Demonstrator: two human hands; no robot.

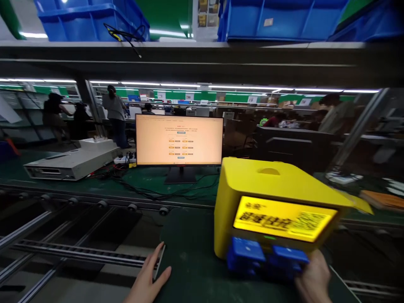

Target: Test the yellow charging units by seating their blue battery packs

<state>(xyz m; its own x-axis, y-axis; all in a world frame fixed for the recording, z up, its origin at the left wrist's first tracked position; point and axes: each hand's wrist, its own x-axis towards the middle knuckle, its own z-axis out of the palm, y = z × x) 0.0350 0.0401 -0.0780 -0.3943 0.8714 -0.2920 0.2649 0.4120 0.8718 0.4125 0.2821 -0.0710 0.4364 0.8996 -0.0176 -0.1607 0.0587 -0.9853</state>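
Observation:
A yellow boxy housing stands on a dark green board at the lower right, tilted in the view, with a lit yellow display panel on its front; the panel's text is too blurred to read. A pair of blue blocks sits low on the housing's front. My right hand is shut around the right-hand blue block, partly hiding it. My left hand grips the thin, pale left edge of the green board, with fingers on both sides.
A roller conveyor with metal rails runs left of the board. Beyond it stand a lit monitor, a grey machine and loose cables. Blue bins sit on a shelf overhead. Several people stand at benches behind.

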